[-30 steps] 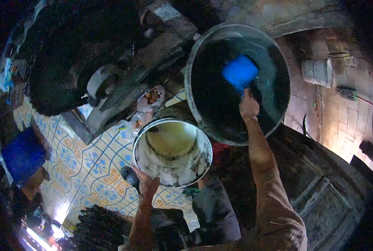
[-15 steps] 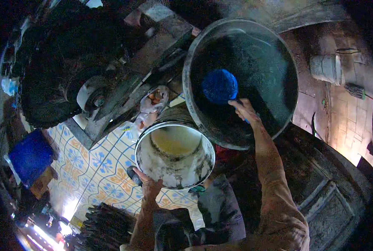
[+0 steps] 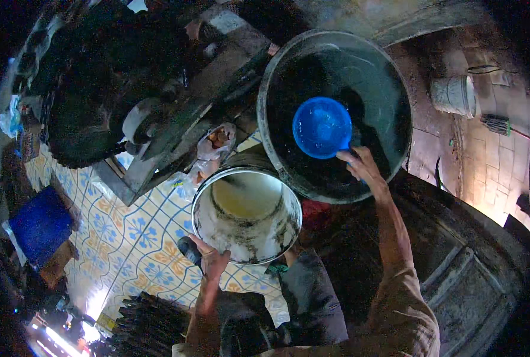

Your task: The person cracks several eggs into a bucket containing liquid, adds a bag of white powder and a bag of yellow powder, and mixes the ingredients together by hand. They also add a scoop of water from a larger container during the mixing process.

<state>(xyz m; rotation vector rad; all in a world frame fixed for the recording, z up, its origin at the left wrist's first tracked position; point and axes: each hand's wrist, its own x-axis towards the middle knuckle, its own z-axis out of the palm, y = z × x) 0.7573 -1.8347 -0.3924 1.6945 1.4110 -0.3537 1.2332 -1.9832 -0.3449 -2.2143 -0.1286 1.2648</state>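
A blue dipper point(image 3: 322, 127) is in my right hand point(image 3: 360, 165), whose fingers close round its handle. Its round bowl faces up over the dark water in the large grey tub point(image 3: 267, 137), with pale glints inside. My left hand point(image 3: 215, 260) grips the near left rim of a white bucket point(image 3: 250, 243), which stands against the tub's near left side. Cloudy yellowish liquid lies at the bottom of the bucket, and dark stains streak its inner wall. Beside my left hand is a small dark grey object point(image 3: 188, 250) that I cannot make out.
Clear plastic bags point(image 3: 210, 156) with brownish contents lie between the bucket and a wooden frame point(image 3: 184, 128). Patterned tiles point(image 3: 140, 238) cover the floor at left, near a blue container point(image 3: 41, 223). A whitish pail point(image 3: 453, 96) and a brush point(image 3: 496, 124) lie beyond the tub at right.
The dipper's bowl has come up, and its inside now shows bright blue. My right hand has moved slightly right and down with it. The left hand keeps its hold on the bucket.
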